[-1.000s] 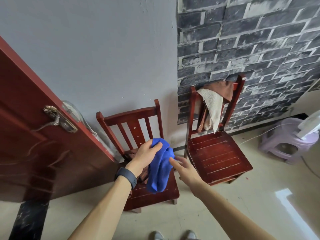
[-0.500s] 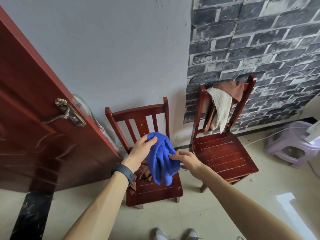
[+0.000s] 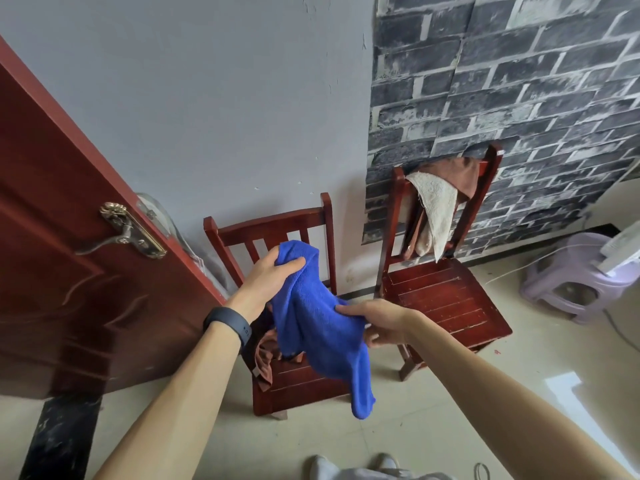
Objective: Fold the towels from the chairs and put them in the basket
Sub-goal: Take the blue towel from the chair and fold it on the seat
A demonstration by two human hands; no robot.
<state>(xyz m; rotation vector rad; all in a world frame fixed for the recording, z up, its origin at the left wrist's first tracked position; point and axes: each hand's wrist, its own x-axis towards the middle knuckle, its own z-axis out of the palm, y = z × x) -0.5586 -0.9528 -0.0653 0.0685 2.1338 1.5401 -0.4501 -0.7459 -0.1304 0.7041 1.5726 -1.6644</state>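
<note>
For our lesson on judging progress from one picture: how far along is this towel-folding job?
Done: nothing visible; no folded towel or basket shows. In hand: the left hand and right hand grip the blue microfibre towel. Left: a brown cloth on the left red wooden chair; a cream terry towel and brown towel draped over the right red wooden chair.

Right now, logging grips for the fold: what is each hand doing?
Left hand: grips the upper end of the blue towel.
Right hand: pinches the same towel lower down.
</note>
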